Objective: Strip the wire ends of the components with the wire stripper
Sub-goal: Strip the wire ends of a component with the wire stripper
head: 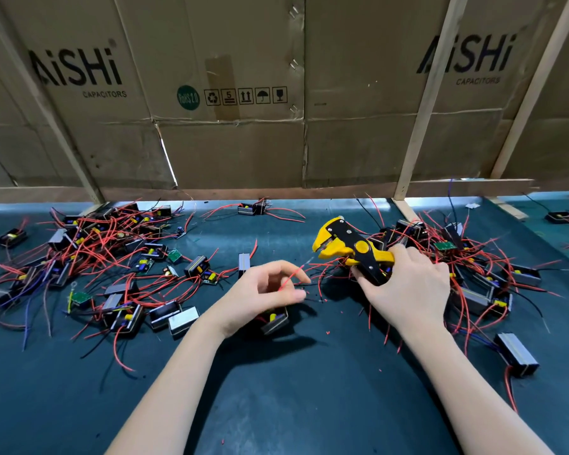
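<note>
Two heaps: a big left heap (89, 257) and a right heap (467, 261) of small black-cased components with red and dark wires are lying on either side of the working gap; which heap is finished I cannot tell.
Backdrop: flattened brown cardboard cartons (230, 93) printed with a capacitor brand are standing behind pale wooden battens (431, 103), probably walling off the far edge.
Bench: the dark teal matted bench (276, 399) is carrying everything; the middle is being kept for the hands.
Containers: no tray, bin or box is holding parts; the components are lying loose, and the cartons are serving as a wall, with no contents showing.
Right hand: the right hand (408, 290) is gripping the handles of the yellow-and-black wire stripper (349, 246), fingers wrapped round them, the head pointing left toward the wire.
Left hand: the left hand (263, 290) is pinching a thin red wire (291, 277) between thumb and fingers, aiming its tip up at the stripper so it can be fed in.
Wire end: the tip is sitting just short of the stripper's mouth, apart from it; whether it is already bare is too blurred to tell.
Component in hand: the small black component with a yellow part (275, 320) is resting on the bench just under the left wrist, likely so only the wire needs lifting.
Scraps: tiny red insulation bits (327, 332) are lying scattered near the hands.
</note>
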